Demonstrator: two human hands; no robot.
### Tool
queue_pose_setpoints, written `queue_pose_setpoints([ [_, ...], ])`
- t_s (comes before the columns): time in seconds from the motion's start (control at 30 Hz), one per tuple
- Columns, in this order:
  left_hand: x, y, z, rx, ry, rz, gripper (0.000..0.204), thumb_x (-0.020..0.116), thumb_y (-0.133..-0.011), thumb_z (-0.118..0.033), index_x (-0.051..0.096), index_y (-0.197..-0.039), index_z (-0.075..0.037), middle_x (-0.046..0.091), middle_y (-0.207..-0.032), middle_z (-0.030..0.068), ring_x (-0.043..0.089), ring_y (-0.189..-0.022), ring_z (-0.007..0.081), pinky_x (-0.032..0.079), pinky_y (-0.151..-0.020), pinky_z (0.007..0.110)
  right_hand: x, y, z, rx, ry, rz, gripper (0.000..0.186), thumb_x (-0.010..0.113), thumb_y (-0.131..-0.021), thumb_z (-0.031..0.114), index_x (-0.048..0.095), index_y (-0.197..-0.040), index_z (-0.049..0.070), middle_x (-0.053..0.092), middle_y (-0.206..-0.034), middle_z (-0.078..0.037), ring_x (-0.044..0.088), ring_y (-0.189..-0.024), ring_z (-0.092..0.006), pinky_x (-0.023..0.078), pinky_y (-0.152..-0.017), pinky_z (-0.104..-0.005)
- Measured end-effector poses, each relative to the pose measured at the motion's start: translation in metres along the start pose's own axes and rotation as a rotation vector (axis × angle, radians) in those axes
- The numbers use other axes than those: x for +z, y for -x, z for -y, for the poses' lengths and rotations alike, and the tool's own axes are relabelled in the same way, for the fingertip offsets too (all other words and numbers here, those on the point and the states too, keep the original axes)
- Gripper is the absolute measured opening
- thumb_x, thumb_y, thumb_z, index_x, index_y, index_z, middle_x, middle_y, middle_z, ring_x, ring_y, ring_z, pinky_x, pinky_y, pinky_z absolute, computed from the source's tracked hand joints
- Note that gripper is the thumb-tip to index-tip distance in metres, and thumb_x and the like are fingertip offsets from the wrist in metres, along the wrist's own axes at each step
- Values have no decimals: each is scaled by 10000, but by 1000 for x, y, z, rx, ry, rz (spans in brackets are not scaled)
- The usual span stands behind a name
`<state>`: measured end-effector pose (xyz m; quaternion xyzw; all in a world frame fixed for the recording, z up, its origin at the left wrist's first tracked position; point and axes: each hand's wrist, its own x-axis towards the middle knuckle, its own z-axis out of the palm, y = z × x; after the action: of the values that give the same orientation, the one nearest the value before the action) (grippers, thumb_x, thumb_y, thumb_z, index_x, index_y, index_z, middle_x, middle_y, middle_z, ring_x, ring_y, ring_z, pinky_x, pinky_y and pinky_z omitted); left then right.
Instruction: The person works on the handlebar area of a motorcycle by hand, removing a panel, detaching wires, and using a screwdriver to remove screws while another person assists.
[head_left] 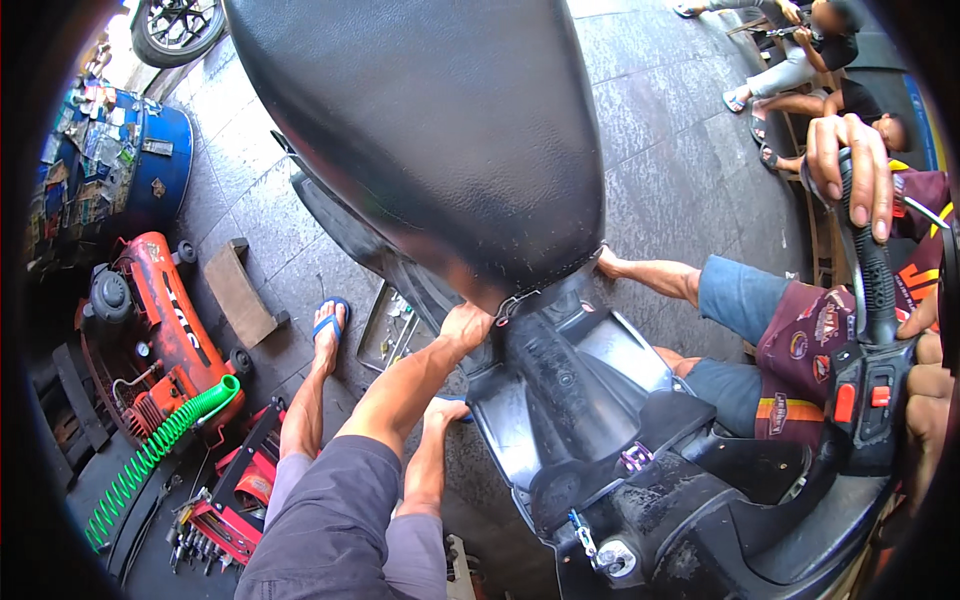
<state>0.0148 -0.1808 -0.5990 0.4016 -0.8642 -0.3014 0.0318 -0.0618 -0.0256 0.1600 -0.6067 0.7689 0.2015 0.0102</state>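
Black padded seat [430,130] sits over the rear of the scooter [565,375]; the left hand [468,328] touches its front edge, the grip itself hidden. Other fingers [870,190] wrap the handlebar [880,285]; whose, and how the right hand stands, I cannot tell.

The black seat [430,130] blocks forward reach, leaving room leftward.

Floor [670,110]: large grey tiles, joints visible; light brightest at upper left, sheen on the tiles there. Left side: blue drum [163,150], red compressor [170,300], green coiled hose [165,444], low brown stool [243,292]. Upper right: blue strip [922,125], possibly wall panelling; rim too dark to tell.
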Motion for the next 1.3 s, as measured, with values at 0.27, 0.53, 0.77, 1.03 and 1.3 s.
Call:
queue_pose_setpoints([
  [0.27,-215,59,-112,-444,1346,-100,269,665,-920,-63,633,-1172,24,702,-1025,118,668,-958,194,546,-886,341,-16,16,24,117,-22,-35,150,737,-885,206,715,-959,78,671,-1127,-59,523,-1284,-382,350,-1129,-582],
  [0.53,-444,107,-207,-26,1770,2,607,584,-995,0,349,-1553,-55,620,-1134,82,651,-965,162,542,-873,332,-31,24,32,247,-136,-150,160,748,-857,183,710,-971,77,670,-1109,-31,517,-1297,-360,342,-1133,-582],
  [0.77,-522,117,-261,302,1552,209,446,435,-1035,-19,427,-1481,-35,636,-1101,117,686,-969,212,581,-884,379,-27,38,31,328,-238,-255,242,787,-688,144,714,-909,80,657,-1104,-17,490,-1305,-331,309,-1144,-585],
  [1.03,-537,161,-306,146,1875,494,346,496,-1024,-8,312,-1310,-74,633,-1084,157,713,-917,263,602,-845,389,-27,39,33,321,-274,-271,260,780,-722,140,714,-962,69,645,-1153,-16,485,-1331,-299,311,-1154,-565],
  [1.3,-500,213,-342,40,1844,572,318,513,-999,8,371,-1271,-80,600,-1121,107,667,-1029,242,607,-880,398,-25,38,28,314,-249,-268,263,787,-711,117,705,-954,60,635,-1163,-17,480,-1341,-292,321,-1154,-554],
])
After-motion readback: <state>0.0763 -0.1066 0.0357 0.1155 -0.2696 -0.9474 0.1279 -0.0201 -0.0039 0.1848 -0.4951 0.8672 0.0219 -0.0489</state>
